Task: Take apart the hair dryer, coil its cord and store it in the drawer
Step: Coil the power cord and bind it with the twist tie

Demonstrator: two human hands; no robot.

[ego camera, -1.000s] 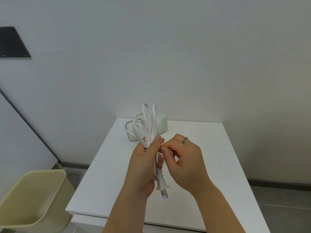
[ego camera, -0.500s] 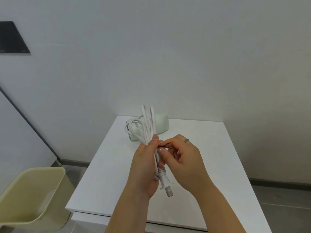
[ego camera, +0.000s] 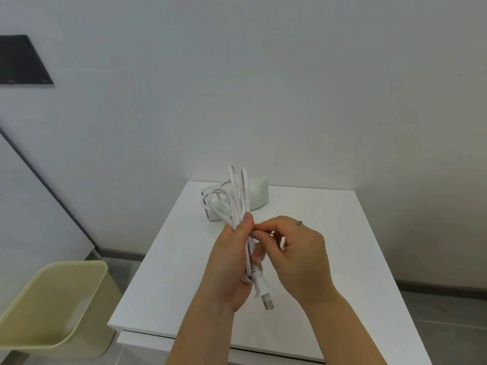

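Note:
My left hand (ego camera: 229, 262) grips a bundle of white cord (ego camera: 238, 196) looped upright above the white table (ego camera: 342, 259). The cord's plug (ego camera: 263, 291) hangs below my palm, prongs pointing down. My right hand (ego camera: 295, 256) is against the bundle's middle, its fingertips pinching a thin dark tie (ego camera: 271, 233) beside my left thumb. A pale green hair dryer body (ego camera: 257, 192) lies at the table's far edge, partly hidden behind the cord loops, and one strand runs back to it.
A pale yellow bin (ego camera: 52, 309) stands on the floor left of the table. A drawer front (ego camera: 147, 341) shows under the table's near edge. A dark panel (ego camera: 21, 60) hangs on the white wall at upper left.
The plug has tilted and dropped slightly lower below my left palm. My right fingers have worked a thin dark tie at the bundle's middle; both hands stayed close together.

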